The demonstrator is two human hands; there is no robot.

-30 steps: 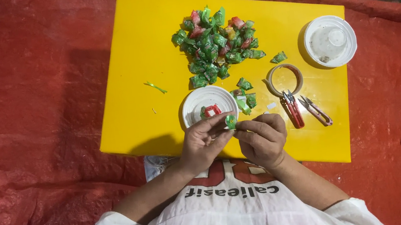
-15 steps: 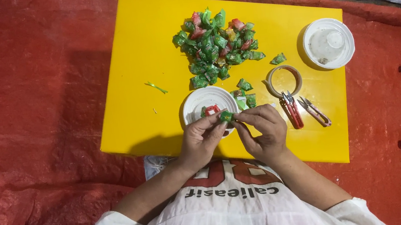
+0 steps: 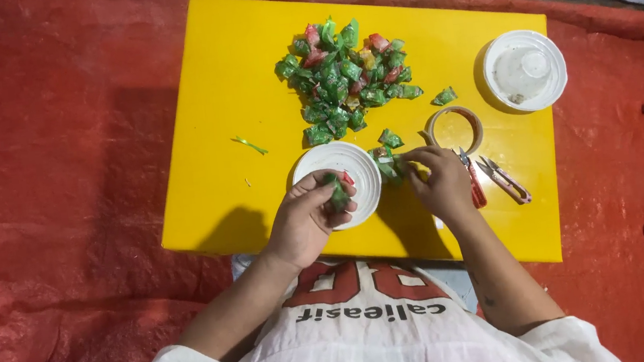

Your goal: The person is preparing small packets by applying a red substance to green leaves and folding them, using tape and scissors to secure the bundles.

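**Green wrapped piece now over the white dish**

Green packet (image 3: 337, 195) pinched in left hand (image 3: 306, 221) fingers, moved over white dish (image 3: 337, 171). Parted from right hand (image 3: 439, 180), now closing on loose green pieces (image 3: 387, 167) on yellow desk (image 3: 215, 161); hands separated half a second ago.

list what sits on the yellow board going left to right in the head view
green scrap → left hand → small white dish → right hand → tape ring → snips → white lid
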